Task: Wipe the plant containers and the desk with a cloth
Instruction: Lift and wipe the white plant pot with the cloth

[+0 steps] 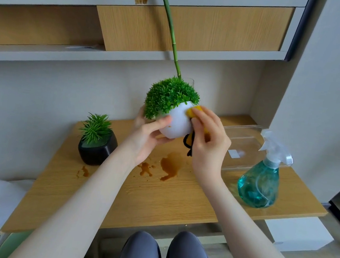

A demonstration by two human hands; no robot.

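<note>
A round white pot with a bushy green plant is lifted above the wooden desk and tilted to the left. My left hand grips the pot from its left and underside. My right hand presses a yellow cloth with a black loop against the pot's right side, its fingers curled round the cloth. A black pot with a spiky green plant stands on the desk's left. Brown spill stains mark the desk's middle.
A teal spray bottle stands at the desk's right front, a clear plastic box behind it. A glass vase with a tall green stem sits behind the white pot. Shelves hang overhead. Folded cloth lies lower left.
</note>
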